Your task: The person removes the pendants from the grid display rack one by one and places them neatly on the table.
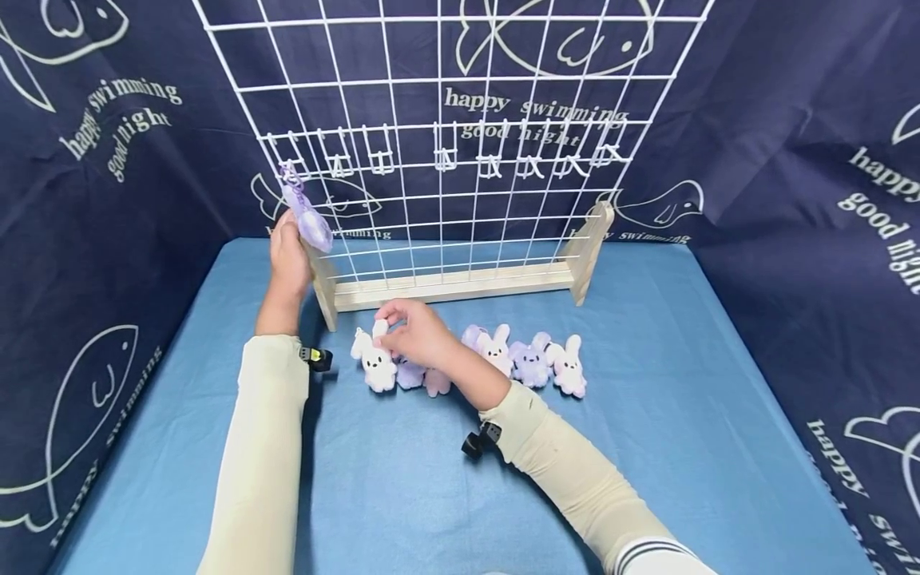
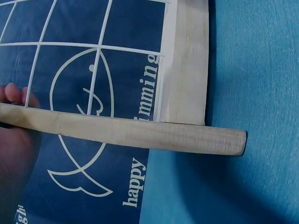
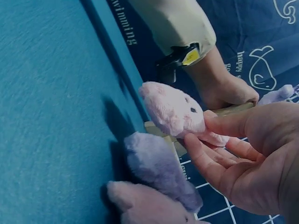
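Observation:
My right hand [image 1: 417, 331] pinches a pale pink-white plush bunny [image 1: 378, 367] near its ears, between thumb and fingers. In the right wrist view the bunny [image 3: 170, 107] tilts over the blue table, its dark eyes showing. My left hand [image 1: 287, 259] grips the wooden side post [image 2: 121, 130] of a white wire grid rack, thumb on one side and fingertips [image 2: 11, 92] on the other. Just above that hand, a lavender plush keychain [image 1: 311, 217] hangs from the leftmost hook. Beside the pinched bunny lie a lavender plush [image 3: 161, 170] and a pink plush [image 3: 145, 205], partly hidden by my right arm in the head view.
Several white wire hooks [image 1: 446, 160] line the grid. More plushies lie right of my right forearm: a white bunny [image 1: 496, 351], a lavender one [image 1: 532, 365] and another white bunny [image 1: 570, 371]. The rack's wooden base [image 1: 460, 287] crosses the back of the blue table [image 1: 647, 447].

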`<state>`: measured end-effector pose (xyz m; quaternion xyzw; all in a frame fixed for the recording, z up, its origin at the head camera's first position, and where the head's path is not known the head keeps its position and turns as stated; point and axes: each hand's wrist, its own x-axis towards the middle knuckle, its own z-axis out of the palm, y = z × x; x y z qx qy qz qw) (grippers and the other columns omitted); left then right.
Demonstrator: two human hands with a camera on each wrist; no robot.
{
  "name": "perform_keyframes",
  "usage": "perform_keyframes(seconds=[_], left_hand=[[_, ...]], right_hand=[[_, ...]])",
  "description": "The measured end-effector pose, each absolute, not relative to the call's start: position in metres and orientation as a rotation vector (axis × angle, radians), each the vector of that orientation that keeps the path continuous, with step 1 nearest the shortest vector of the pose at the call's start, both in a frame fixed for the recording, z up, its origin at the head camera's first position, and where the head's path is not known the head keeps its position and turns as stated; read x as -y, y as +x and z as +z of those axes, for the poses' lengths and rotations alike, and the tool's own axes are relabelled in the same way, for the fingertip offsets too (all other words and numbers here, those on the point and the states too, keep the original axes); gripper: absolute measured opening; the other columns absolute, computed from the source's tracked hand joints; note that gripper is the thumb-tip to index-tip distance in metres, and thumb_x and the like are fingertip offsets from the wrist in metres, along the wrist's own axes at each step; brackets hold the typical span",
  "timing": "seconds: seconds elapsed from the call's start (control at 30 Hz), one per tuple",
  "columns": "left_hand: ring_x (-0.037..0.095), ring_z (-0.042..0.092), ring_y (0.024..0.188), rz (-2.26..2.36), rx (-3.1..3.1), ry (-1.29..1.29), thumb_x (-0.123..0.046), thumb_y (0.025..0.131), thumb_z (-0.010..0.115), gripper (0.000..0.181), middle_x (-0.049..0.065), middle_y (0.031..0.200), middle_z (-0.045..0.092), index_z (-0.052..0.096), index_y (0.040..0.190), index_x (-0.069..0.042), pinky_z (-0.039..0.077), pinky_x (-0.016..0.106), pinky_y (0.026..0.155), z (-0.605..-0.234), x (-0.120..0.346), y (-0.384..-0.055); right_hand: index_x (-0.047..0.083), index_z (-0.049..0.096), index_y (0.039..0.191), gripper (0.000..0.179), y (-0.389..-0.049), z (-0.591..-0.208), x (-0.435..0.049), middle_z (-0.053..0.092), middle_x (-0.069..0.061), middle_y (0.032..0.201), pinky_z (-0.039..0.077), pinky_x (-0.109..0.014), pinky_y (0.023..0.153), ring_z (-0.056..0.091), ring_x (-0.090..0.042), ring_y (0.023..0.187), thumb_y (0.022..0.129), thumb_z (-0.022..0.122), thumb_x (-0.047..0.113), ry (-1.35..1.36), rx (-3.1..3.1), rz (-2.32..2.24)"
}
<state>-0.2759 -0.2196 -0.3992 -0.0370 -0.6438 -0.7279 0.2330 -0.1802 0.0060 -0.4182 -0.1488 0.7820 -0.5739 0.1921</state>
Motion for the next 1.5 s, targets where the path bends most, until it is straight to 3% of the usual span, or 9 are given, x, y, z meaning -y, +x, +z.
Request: perform_keyframes(seconds=[0.3,0.53,0.77,0.83,1.0,1.07,1.17,1.33,1.5], left_hand=[[0.003,0.06,0.079,-2.075,1.675,-0.079,-0.008,0.105,0.023,0.044,-0.013,0.083,0.066,0.065,0.104,-0.02,0.05,0.019,0.08,-0.4,0.216,-0.277],[0.005,0.048,0.064,-2.06,1.652,-0.116,-0.005,0.104,0.024,0.044,-0.011,0.073,0.057,0.062,0.089,-0.02,0.041,0.02,0.064,-0.401,0.212,-0.277],[0.007,0.044,0.061,-2.008,1.675,-0.125,-0.007,0.105,0.026,0.043,-0.01,0.069,0.054,0.062,0.086,-0.022,0.037,0.024,0.061,-0.404,0.213,-0.278],[0.007,0.044,0.061,-1.998,1.669,-0.123,-0.007,0.106,0.026,0.044,-0.011,0.069,0.055,0.062,0.085,-0.022,0.037,0.024,0.061,-0.405,0.212,-0.278],[0.006,0.044,0.06,-1.98,1.637,-0.119,-0.006,0.105,0.028,0.044,-0.012,0.068,0.055,0.06,0.081,-0.022,0.038,0.023,0.06,-0.406,0.211,-0.279],[0.006,0.043,0.059,-1.962,1.631,-0.113,-0.005,0.104,0.028,0.044,-0.012,0.067,0.055,0.06,0.079,-0.022,0.037,0.023,0.06,-0.407,0.21,-0.279],[0.006,0.042,0.058,-1.945,1.617,-0.1,-0.006,0.104,0.029,0.043,-0.013,0.067,0.054,0.059,0.079,-0.023,0.037,0.022,0.059,-0.408,0.209,-0.281],[0.004,0.043,0.057,-1.971,1.579,-0.069,-0.009,0.106,0.031,0.042,-0.013,0.067,0.057,0.062,0.081,-0.022,0.036,0.02,0.056,-0.408,0.208,-0.282],[0.004,0.043,0.055,-1.991,1.555,-0.063,-0.009,0.107,0.032,0.041,-0.013,0.066,0.057,0.061,0.081,-0.022,0.036,0.02,0.055,-0.408,0.207,-0.282]], right_hand=[[0.005,0.068,0.122,0.032,-0.179,-0.425,-0.006,0.067,-0.014,0.117,0.051,-0.019,0.059,0.065,-0.009,0.07,0.092,0.079,0.003,-0.456,-2.347,-1.473],[0.004,0.069,0.123,0.034,-0.178,-0.428,-0.005,0.068,-0.014,0.115,0.051,-0.018,0.063,0.065,-0.01,0.079,0.091,0.08,0.004,-0.526,-2.438,-1.379],[0.005,0.068,0.126,0.036,-0.178,-0.431,-0.002,0.069,-0.011,0.11,0.049,-0.019,0.067,0.062,-0.011,0.082,0.092,0.08,0.007,-0.583,-2.531,-1.266],[0.005,0.067,0.129,0.038,-0.178,-0.432,-0.002,0.07,-0.012,0.114,0.052,-0.023,0.073,0.064,-0.015,0.085,0.093,0.08,0.007,-0.589,-2.551,-1.247],[0.009,0.065,0.132,0.043,-0.177,-0.435,-0.001,0.064,-0.012,0.135,0.055,-0.039,0.1,0.066,-0.025,0.114,0.092,0.08,0.007,-0.594,-2.624,-1.176],[0.013,0.066,0.132,0.043,-0.177,-0.436,-0.001,0.06,-0.011,0.142,0.055,-0.041,0.103,0.063,-0.025,0.119,0.091,0.08,0.008,-0.585,-2.654,-1.161],[0.015,0.067,0.131,0.041,-0.177,-0.436,0.0,0.058,-0.01,0.143,0.056,-0.037,0.096,0.063,-0.023,0.111,0.092,0.079,0.01,-0.582,-2.69,-1.175],[0.01,0.068,0.128,0.034,-0.178,-0.432,0.002,0.062,-0.008,0.131,0.052,-0.03,0.083,0.063,-0.025,0.096,0.096,0.075,0.016,-0.632,-2.68,-1.342],[0.003,0.064,0.127,0.031,-0.181,-0.418,0.009,0.066,-0.012,0.124,0.051,-0.025,0.081,0.064,-0.029,0.107,0.098,0.072,0.009,-0.627,-2.474,-1.726]])
